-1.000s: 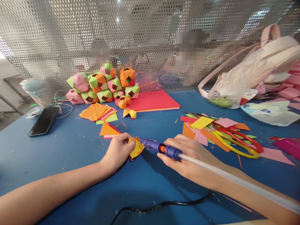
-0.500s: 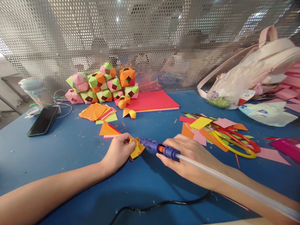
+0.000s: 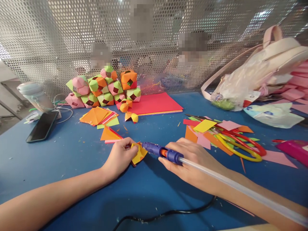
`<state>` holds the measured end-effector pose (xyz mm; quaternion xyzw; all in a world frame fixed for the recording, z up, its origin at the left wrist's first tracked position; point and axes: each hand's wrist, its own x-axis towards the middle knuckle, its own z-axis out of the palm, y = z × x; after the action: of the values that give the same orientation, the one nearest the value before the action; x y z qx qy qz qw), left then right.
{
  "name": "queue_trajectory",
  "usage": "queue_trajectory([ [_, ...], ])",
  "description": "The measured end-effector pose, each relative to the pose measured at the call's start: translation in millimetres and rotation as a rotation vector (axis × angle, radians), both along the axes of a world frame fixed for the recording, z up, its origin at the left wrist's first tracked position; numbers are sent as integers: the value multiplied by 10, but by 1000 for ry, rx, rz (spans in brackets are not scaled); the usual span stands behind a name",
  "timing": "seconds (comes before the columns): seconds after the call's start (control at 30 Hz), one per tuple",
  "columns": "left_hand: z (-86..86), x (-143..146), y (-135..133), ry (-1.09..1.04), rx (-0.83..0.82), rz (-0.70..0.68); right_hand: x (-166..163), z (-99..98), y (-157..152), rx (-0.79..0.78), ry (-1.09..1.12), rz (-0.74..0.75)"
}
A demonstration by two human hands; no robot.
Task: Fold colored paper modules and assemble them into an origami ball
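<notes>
My left hand [image 3: 122, 156] pinches a small folded paper piece [image 3: 139, 154], yellow with some orange, just above the blue table. In my right hand [image 3: 190, 155] is a blue hot glue gun [image 3: 152, 148], my fingers wrapped round it. Its nozzle points left and meets the upper edge of the folded paper; whether they touch I cannot tell. A long translucent glue stick [image 3: 216, 176] runs out of its back end over my right forearm. Folded orange and pink paper [image 3: 109, 134] lies just beyond my left hand.
Paper balls [image 3: 104, 88] are stacked at the back left, beside red sheets [image 3: 158, 103]. A phone [image 3: 43, 126] and a cup [image 3: 36, 96] stand left. Scissors [image 3: 250, 154] lie among paper scraps on the right, near a bag [image 3: 284, 53]. A black cord [image 3: 168, 212] crosses the front.
The whole view has shifted slightly. Both hands, the folded paper and the glue gun keep nearly the same positions relative to each other.
</notes>
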<state>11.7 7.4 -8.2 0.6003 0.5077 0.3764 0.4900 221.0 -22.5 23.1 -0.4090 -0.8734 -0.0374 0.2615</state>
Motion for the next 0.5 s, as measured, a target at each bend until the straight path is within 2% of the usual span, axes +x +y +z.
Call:
queue_trajectory([
  [0.23,-4,-3,-2,11,-6,-5,18,2,-15,-11,-3,-22],
  [0.5,-15,-8,-1,-4,-20,-24,34,-38,16,-113,23,-32],
])
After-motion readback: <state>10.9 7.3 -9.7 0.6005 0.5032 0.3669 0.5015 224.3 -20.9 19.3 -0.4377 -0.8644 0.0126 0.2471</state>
